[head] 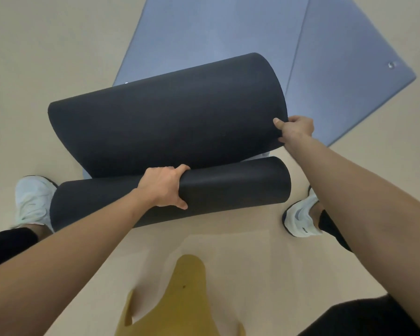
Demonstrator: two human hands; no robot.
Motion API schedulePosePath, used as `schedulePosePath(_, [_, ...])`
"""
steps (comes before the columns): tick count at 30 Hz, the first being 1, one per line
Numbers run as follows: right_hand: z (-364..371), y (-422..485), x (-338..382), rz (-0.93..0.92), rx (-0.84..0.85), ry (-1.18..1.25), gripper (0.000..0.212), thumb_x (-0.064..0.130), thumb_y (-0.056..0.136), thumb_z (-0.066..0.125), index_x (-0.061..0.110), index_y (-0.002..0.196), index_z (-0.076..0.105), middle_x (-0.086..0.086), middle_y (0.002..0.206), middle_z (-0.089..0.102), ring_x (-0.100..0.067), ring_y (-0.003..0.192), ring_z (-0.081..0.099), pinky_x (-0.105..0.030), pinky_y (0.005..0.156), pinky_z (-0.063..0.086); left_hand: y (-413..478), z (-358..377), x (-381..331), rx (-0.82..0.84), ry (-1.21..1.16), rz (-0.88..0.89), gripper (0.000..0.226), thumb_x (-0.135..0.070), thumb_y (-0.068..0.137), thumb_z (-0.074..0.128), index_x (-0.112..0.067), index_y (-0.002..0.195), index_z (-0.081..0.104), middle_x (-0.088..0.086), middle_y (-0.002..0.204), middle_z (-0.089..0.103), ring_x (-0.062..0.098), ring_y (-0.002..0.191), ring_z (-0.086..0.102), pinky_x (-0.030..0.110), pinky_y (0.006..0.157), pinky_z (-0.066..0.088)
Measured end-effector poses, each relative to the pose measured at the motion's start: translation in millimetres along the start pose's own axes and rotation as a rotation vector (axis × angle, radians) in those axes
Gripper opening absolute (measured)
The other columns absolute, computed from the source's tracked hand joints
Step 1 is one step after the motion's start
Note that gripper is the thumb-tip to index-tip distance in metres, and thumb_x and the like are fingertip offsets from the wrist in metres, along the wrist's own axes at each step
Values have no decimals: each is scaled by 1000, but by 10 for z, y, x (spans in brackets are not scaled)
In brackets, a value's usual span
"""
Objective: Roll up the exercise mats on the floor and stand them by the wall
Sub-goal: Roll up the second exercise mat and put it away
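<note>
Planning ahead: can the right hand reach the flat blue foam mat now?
Probably not yet: the right hand pinches the half-rolled black mat; the flat blue foam mat lies uncovered just beyond.

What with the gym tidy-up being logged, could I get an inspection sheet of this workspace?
Surface: smooth pale beige floor.
Job's things: black foam exercise mat, partly rolled, with the roll near the feet and the loose end arched above it. Flat blue-grey foam mat lies unrolled behind it; a seam line suggests a second one beside it.
Clutter: nothing seen.
Grippers: left hand has its fingers curled round the roll. Right hand pinches the edge of the loose end.
Cables: nothing seen.
Surroundings: the person's white shoes and yellow shirt; no wall in view.
</note>
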State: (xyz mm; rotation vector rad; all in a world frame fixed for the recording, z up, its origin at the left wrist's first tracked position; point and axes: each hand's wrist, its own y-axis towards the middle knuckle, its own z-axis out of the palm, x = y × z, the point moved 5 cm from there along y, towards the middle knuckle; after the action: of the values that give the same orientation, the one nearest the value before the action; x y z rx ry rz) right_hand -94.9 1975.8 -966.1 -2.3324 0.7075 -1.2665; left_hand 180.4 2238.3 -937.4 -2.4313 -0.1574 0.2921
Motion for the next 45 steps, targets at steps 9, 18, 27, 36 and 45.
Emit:
schedulePosePath(9, [-665,97,-574,269,-126,326,43,17,88,81,10,125,61,-8,119,60,-30,98,60,-50,94,59,154,-362,-333,-190,378,275,91,-68,67,77,-40,145,38,-8,107,67,18,96,65,33,81,49])
schedulePosePath(18, [-188,-18,-341,291,24,589,57,11,86,82,3,136,55,-15,135,59,-37,123,59,-54,92,59,451,-400,-219,1,281,219,105,-80,46,80,-48,137,39,-13,115,70,20,101,67,34,77,50])
schedulePosePath(27, [301,-62,620,56,-93,819,43,8,92,74,4,129,53,-12,128,58,-25,94,63,-47,81,64,599,-327,-124,-2,217,263,131,-101,51,56,-31,157,26,-3,139,55,22,124,56,40,110,41])
schedulePosePath(36, [900,-334,638,-692,288,-339,66,28,94,71,18,154,45,-3,156,49,-22,142,47,-38,120,35,465,-395,-46,-595,109,104,78,-83,75,62,-30,132,59,7,131,57,34,117,51,53,99,41])
schedulePosePath(45, [857,-1278,-279,-1008,410,-962,99,79,84,57,18,158,34,-7,159,42,-33,141,42,-52,117,34,777,-483,-68,-523,37,36,61,-76,88,49,-31,126,68,-3,131,64,28,119,56,46,97,42])
